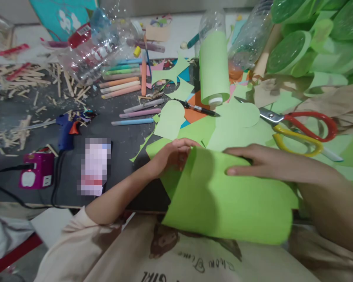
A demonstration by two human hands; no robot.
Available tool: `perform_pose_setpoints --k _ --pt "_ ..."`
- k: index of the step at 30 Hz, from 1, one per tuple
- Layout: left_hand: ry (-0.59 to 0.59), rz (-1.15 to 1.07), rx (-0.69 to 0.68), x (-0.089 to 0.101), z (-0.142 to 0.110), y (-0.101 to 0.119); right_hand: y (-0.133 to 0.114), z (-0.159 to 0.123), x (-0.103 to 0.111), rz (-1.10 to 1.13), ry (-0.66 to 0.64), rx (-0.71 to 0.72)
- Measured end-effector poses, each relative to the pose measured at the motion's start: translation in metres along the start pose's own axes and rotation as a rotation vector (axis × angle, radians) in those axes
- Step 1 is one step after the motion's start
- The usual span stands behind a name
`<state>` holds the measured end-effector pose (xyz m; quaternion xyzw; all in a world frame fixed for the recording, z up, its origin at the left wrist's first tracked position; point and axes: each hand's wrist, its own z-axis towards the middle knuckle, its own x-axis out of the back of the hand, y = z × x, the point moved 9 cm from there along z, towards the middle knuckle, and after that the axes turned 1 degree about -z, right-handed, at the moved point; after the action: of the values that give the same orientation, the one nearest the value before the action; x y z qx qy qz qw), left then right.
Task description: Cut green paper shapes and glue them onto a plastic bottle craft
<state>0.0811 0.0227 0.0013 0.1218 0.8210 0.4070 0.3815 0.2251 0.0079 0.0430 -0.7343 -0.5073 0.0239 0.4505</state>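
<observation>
A bright green sheet of paper (223,203) curves over on itself above the table's front edge, close to my body. My left hand (176,154) is closed at its upper left corner, with curled fingers partly hidden by the sheet. Along the top edge, my right hand (253,160) grips the paper, thumb in front and the other fingers behind. Just beyond lie a pale green round-ended cutout (170,119), a black pen (198,108) and another pale green piece (238,121). Scissors (300,121) with one red and one yellow handle rest to the right.
A bottle wrapped in green paper (214,66) lies at the back, near clear plastic bottles (100,51). Several markers (122,84) sit left of centre. Further left are a blue glue gun (65,131), a purple power box (37,170), a phone (95,166) and scattered sticks (23,78).
</observation>
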Motion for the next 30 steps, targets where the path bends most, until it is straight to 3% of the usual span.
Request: perform_pose_setpoints --k 1,5,9,14,18,25,30 --pt "0.04 0.07 -0.018 0.003 -0.001 0.002 0.001 0.01 -0.002 0.012 -0.055 -0.009" --pt "0.219 0.435 -0.217 0.016 -0.005 0.022 0.006 0.033 0.011 -0.178 0.028 -0.048" --pt "0.379 0.657 -0.362 0.026 -0.008 0.034 -0.009 0.037 0.022 -0.289 0.14 -0.005" --pt "0.374 0.706 -0.383 0.023 -0.008 0.034 -0.043 0.041 0.025 -0.265 0.261 0.166" --pt "0.359 0.67 -0.355 0.021 -0.007 0.03 -0.058 0.047 0.019 -0.131 0.271 0.262" --pt "0.393 0.618 -0.379 0.026 -0.007 0.03 -0.06 0.052 0.026 -0.003 0.336 0.267" --pt "0.405 0.709 -0.402 0.025 -0.008 0.031 -0.056 0.053 0.026 0.014 0.351 0.253"
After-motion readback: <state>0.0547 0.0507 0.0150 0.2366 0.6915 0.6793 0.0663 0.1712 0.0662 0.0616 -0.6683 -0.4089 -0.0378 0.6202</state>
